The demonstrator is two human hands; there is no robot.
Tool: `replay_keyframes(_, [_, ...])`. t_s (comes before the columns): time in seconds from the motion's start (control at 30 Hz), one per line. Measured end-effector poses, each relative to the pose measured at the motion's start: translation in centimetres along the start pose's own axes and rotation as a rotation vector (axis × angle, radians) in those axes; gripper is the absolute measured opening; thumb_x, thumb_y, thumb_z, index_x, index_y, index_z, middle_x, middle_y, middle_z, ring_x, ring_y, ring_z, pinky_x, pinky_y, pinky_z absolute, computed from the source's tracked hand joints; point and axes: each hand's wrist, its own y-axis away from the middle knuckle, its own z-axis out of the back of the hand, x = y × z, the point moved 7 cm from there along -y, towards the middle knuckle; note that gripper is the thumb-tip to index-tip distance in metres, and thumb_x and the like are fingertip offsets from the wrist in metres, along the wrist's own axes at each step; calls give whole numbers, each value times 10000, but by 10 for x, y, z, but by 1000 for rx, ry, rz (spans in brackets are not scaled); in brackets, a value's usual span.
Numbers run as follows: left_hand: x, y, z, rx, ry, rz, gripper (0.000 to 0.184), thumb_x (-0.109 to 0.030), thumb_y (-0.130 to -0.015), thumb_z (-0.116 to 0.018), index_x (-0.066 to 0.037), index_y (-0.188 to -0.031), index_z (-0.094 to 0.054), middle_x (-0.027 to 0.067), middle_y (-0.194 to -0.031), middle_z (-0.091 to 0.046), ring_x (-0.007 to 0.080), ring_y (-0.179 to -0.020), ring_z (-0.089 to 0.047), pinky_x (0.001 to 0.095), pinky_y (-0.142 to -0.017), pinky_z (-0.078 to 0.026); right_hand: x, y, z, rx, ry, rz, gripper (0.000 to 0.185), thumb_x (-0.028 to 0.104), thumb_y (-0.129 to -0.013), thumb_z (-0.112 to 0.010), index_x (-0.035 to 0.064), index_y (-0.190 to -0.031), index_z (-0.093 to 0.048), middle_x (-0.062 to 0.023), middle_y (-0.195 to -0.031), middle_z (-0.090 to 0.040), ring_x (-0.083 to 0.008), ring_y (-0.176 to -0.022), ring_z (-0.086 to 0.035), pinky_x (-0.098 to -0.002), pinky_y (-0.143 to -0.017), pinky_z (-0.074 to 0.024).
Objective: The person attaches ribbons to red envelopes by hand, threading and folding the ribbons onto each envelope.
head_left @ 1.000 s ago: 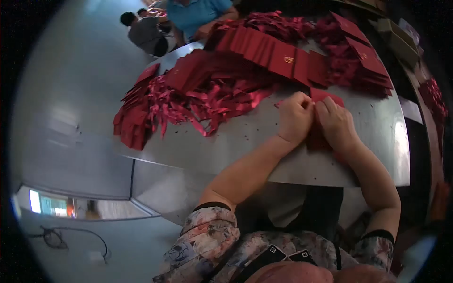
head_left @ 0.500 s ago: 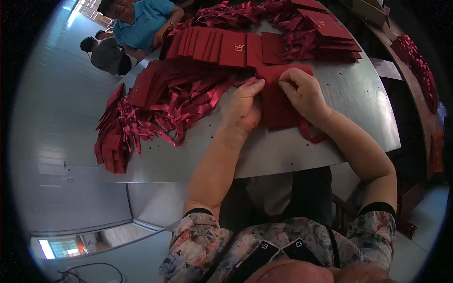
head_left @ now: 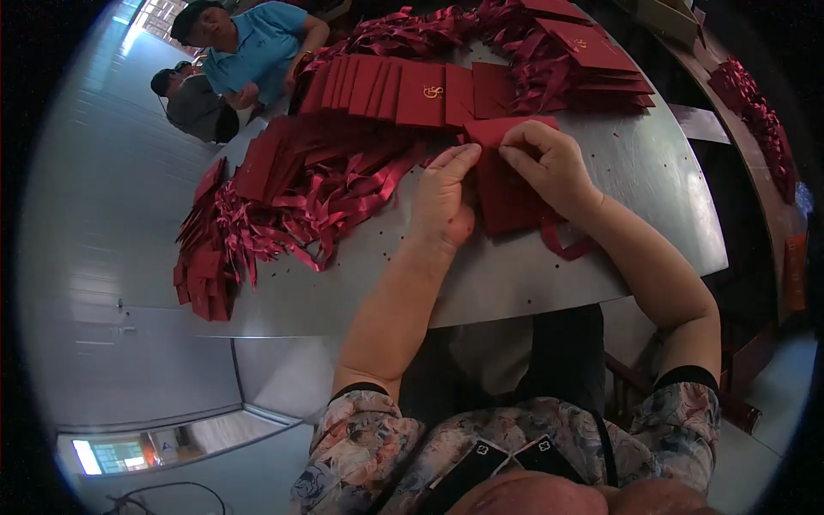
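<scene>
- Just beyond the left hand (head_left: pixel 444 190), I see a gold monogram (head_left: pixel 433 91) on a red packet (head_left: pixel 418 105); I make out an S, and its partner could be G or C.
- Farther out past the right hand (head_left: pixel 554 167), I find another gold monogram (head_left: pixel 583 42) on a stack's top packet (head_left: pixel 598 51), too small for me to spell.
- Nearer than the grip, I spot a pale, flower-like emblem (head_left: pixel 482 448) on each collar tip.

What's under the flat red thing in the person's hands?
Around the flat red thing you can see grey tabletop, and a red ribbon pokes out near its lower right corner. Whatever lies directly underneath is covered.
</scene>
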Motion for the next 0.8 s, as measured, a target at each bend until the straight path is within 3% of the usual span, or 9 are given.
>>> replay_keyframes(0.07, [0,0,1,-17,-39,-24,149,-96,-906,-627,-40,-1039,-665,90,-1085,-671,228,-1047,-618,403,-968,-483,5,0,2,-31,61,80,104,69,-820,-685,8,-892,-642,-115,-821,-648,-226,-759,-627,-318,-691,-496])
replay_keyframes(0.13, [-1,1,-1,-17,-54,-64,138,-102,-850,-698,-34,-966,-665,43,-982,-657,151,-927,-596,302,-862,-474,10,-2,4,-12,97,114,104,60,-812,-684,7,-893,-645,-119,-829,-645,-243,-764,-630,-323,-690,-496])
replay_keyframes(0.27, [-4,3,0,-44,-101,-110,139,-87,-850,-692,-27,-972,-663,45,-976,-652,141,-941,-588,292,-865,-467,19,-2,3,38,132,142,96,40,-803,-674,2,-886,-645,-131,-835,-621,-277,-763,-622,-338,-678,-491])
replay_keyframes(0.43, [0,5,-5,-21,-132,-132,121,-47,-861,-674,-6,-973,-658,36,-916,-658,116,-845,-603,247,-771,-487,29,1,-2,71,170,192,92,19,-809,-659,0,-895,-631,-142,-826,-601,-309,-762,-610,-356,-673,-487])
replay_keyframes(0.5, [1,-2,0,15,-186,-170,141,-59,-887,-650,-17,-1021,-637,55,-948,-661,141,-840,-629,281,-750,-523,34,0,-3,49,204,231,96,13,-811,-656,-3,-900,-624,-145,-827,-599,-315,-762,-609,-360,-673,-487])
replay_keyframes(0.77, [-4,4,-8,-4,-301,-270,102,-78,-900,-656,-13,-978,-646,14,-880,-647,95,-767,-593,229,-689,-492,20,0,-3,56,256,73,80,3,-826,-645,2,-897,-610,-146,-864,-603,-335,-766,-609,-353,-665,-493])
replay_keyframes(0.8, [-6,4,-7,-36,-423,-311,96,-86,-902,-658,-10,-960,-646,12,-867,-642,84,-764,-577,229,-681,-484,23,1,-4,58,254,77,80,3,-826,-645,2,-897,-610,-146,-864,-603,-335,-766,-609,-353,-665,-493])
